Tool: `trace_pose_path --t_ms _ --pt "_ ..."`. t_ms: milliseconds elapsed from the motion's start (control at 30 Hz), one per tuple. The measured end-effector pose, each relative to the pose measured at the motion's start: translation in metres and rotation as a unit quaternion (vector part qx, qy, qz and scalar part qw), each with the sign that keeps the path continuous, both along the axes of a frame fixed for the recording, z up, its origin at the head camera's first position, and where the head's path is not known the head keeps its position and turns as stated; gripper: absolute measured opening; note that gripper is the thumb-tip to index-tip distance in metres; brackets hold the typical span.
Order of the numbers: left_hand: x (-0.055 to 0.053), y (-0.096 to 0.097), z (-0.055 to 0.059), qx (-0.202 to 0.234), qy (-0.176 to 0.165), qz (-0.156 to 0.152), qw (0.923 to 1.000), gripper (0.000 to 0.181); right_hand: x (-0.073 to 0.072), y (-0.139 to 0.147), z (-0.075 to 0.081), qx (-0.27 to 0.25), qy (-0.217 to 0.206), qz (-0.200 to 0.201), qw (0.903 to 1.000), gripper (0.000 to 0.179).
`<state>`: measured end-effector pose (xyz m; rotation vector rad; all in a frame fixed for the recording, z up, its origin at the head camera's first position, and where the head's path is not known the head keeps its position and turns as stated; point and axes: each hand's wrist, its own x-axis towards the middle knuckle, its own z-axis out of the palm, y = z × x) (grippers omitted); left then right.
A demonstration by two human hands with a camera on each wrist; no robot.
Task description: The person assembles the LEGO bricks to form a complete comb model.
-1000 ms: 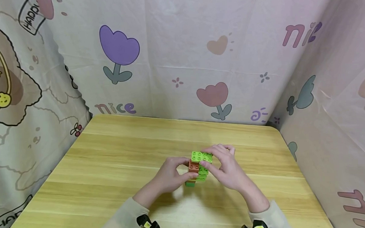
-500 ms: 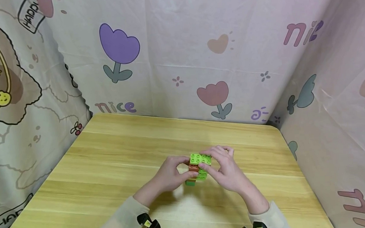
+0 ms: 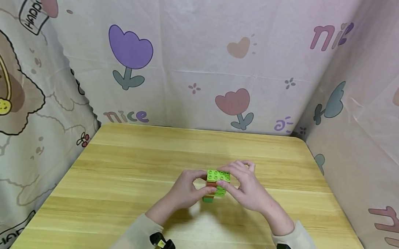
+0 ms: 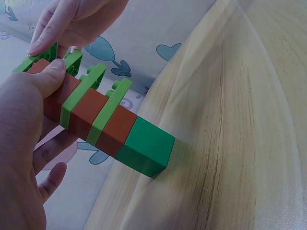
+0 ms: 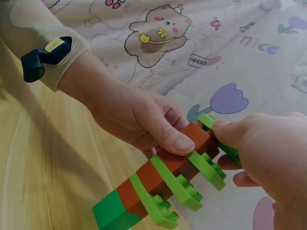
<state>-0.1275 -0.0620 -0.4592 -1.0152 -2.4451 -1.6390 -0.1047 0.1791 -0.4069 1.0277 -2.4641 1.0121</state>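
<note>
A tower of toy building bricks stands on the table, brown bricks (image 4: 120,128) alternating with thin light-green plates (image 4: 111,109) that jut out to one side. Its bottom is a dark-green brick (image 4: 147,144). With thumb and fingers on opposite sides, my left hand (image 3: 184,191) grips the upper part of the tower. My right hand (image 3: 248,185) pinches the uppermost light-green plate (image 3: 214,175), thumb at the near side and fingers at the far side. That plate lies right over the top brown brick (image 5: 197,135), its studs facing up.
The wooden table (image 3: 128,160) spreads around the tower, with its far edge against a printed cloth (image 3: 183,48). More cloth hangs at the left and right sides. Each wrist carries a black strapped device (image 3: 162,244).
My right hand has lowered the top light-green plate and shifted it slightly left, covering the brown brick's studs that showed before. The left hand has stayed nearly still.
</note>
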Motion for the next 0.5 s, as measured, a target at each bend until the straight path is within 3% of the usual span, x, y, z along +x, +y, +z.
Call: trace_pose_path --t_ms 500 --pt "-0.0002 0.0000 -0.0013 0.001 0.005 -0.001 1.0000 0.029 0.0007 -0.0007 0.0018 0.014 0.018 0.003 0.9997 0.032"
